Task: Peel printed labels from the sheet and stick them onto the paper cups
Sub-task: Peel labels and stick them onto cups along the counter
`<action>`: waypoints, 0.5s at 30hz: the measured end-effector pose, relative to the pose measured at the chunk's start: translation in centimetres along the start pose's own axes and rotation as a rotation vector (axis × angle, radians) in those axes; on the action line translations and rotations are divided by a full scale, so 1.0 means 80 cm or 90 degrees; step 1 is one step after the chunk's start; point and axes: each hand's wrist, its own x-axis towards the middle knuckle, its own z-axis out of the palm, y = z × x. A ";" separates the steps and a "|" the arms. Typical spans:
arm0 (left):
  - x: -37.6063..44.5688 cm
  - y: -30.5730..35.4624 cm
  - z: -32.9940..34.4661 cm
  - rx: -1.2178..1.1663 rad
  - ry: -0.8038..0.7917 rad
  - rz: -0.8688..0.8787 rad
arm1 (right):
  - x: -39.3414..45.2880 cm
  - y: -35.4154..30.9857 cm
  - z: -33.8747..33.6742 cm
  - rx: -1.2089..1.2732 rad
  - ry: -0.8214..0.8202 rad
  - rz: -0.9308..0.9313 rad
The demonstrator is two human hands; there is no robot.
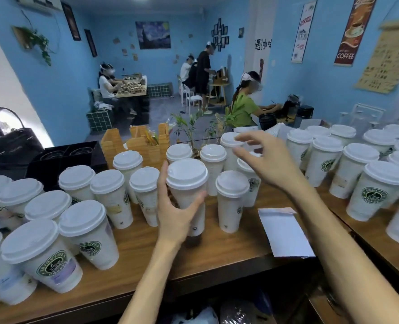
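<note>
In the head view, the left hand [175, 213] sits at the centre of the frame, its grip spread with the thumb on one side and the fingers on the other side of a lidded paper cup [189, 188]. This cup stands upright, long axis vertical, lid up, and seems to hang just above the tabletop [229, 249]; whether the fingers press it I cannot tell. The right hand [261, 160] hovers right of centre, above the cups further back, fingers loosely spread and holding nothing. The label sheet [285, 232] lies flat on the tabletop at lower right of centre, its long axis running from upper left to lower right, well apart from both hands. More lidded cups [86, 225] with green round logos crowd the left of the frame, some tilted, and another group [378, 188] fills the right. A wooden holder [144, 146] stands behind the middle cups.
</note>
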 end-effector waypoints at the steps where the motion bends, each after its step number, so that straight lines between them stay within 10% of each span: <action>1: 0.002 0.009 0.000 -0.003 -0.006 0.017 | -0.005 0.018 -0.017 -0.008 0.020 0.024; 15: -0.028 0.017 0.068 -0.023 -0.070 0.100 | -0.129 0.280 0.025 -0.137 -0.077 0.338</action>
